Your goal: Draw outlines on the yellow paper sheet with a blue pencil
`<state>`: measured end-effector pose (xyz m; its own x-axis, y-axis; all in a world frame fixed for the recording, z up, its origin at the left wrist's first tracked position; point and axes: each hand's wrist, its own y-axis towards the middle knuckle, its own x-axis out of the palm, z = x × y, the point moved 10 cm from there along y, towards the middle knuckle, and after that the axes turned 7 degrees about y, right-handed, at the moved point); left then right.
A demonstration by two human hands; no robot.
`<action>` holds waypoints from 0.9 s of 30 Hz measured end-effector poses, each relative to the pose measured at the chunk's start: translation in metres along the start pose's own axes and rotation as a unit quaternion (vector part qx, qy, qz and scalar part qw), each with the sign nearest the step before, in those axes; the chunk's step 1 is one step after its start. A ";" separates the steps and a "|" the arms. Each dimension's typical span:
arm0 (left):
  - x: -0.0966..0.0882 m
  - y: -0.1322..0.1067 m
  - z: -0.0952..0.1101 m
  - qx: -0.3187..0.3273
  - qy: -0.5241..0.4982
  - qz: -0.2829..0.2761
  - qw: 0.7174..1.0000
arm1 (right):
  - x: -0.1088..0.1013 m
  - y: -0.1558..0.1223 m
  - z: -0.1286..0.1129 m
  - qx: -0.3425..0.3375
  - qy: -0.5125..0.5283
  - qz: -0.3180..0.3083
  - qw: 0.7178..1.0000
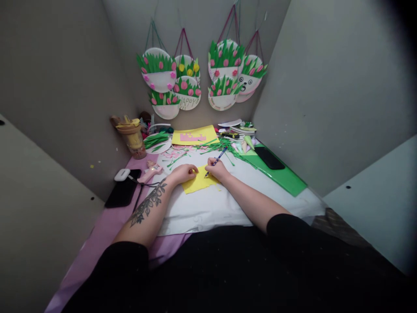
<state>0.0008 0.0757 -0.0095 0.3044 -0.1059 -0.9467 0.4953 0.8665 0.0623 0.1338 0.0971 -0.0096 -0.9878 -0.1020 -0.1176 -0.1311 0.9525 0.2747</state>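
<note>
A yellow sheet of paper (pixel 199 184) with a rough, cut front edge lies on the white cover in front of me. My right hand (pixel 217 169) grips a dark blue patterned pencil (pixel 222 154), its tip down on the sheet. Resting at the sheet's left edge is my left hand (pixel 185 172), with fingers loosely curved and thumb apart from them; I see nothing held in it. A narrow yellow strip (pixel 219 187) sticks out by the sheet's right front corner. Behind both hands lie green paper scraps (pixel 224 145) and pink scraps (pixel 177 153).
On the left are a pink glue gun (pixel 150 173), a black tablet-like slab (pixel 122 191), a white earbud case (pixel 122 174) and a cup (pixel 134 141). On the right, a phone (pixel 269 158) lies on a green folder (pixel 289 181). Paper-plate flower crafts (pixel 159 80) hang behind.
</note>
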 end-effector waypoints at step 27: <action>0.003 0.001 -0.003 -0.007 0.000 -0.007 1.000 | -0.007 0.002 0.002 -0.015 -0.020 0.034 0.999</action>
<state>0.0001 0.0776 -0.0130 0.2978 -0.1190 -0.9472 0.4885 0.8714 0.0441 0.1403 0.1001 -0.0103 -0.9906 -0.0251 -0.1348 -0.0664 0.9480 0.3112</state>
